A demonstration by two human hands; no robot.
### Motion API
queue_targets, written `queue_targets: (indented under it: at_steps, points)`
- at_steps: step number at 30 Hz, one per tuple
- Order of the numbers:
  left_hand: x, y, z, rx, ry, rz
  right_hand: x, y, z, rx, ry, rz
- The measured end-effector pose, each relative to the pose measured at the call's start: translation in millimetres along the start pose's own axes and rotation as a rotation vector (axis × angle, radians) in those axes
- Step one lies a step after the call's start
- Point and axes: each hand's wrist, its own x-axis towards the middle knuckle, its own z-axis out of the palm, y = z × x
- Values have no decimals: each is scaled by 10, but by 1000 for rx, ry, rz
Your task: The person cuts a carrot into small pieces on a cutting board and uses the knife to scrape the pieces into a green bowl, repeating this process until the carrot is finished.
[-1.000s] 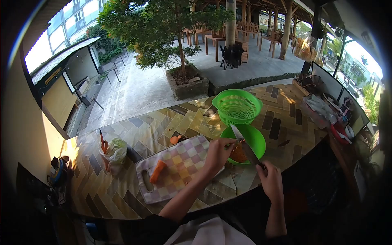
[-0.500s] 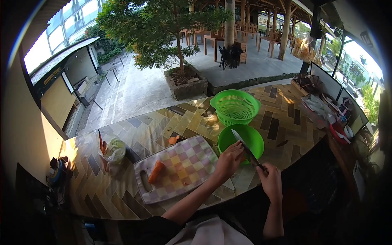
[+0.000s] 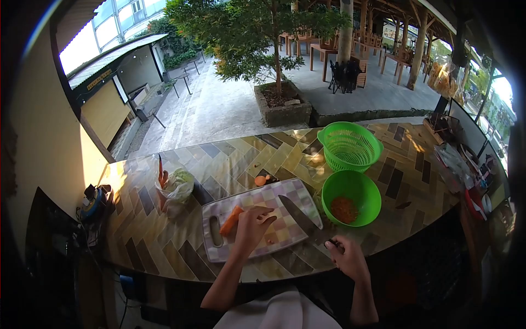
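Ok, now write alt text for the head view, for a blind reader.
Right hand holding a knife over a checkered cutting board, left hand beside a carrot; alongside, a green bowl of orange bits with a green colander behind.

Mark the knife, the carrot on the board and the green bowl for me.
Knife [image 3: 296,211], head view, on the blade.
Carrot [image 3: 230,221], head view, on its side left of the left hand [image 3: 253,226].
Bowl [image 3: 371,203], head view, on its inner wall.

No word, brand or number can be read. A narrow dark sign [image 3: 99,80] with a row of yellowish characters stands on the front of the shed [image 3: 105,114], just below its roof edge, but the lettering is too small and blurred to make out.
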Motion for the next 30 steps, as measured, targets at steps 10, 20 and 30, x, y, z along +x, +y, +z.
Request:
queue_targets:
  at_steps: [10, 20, 30]
  points:
    - [-438, -401, -14, 203, -102, 79, 154, 243, 569, -52, -338, 110]
    - [-525, -273, 90, 16, -55, -23, 94, 222, 718, -90, -355, 89]
    - [-557, -330, 166, -21, 41, 75, 51, 321, 826, 273, -376, 157]
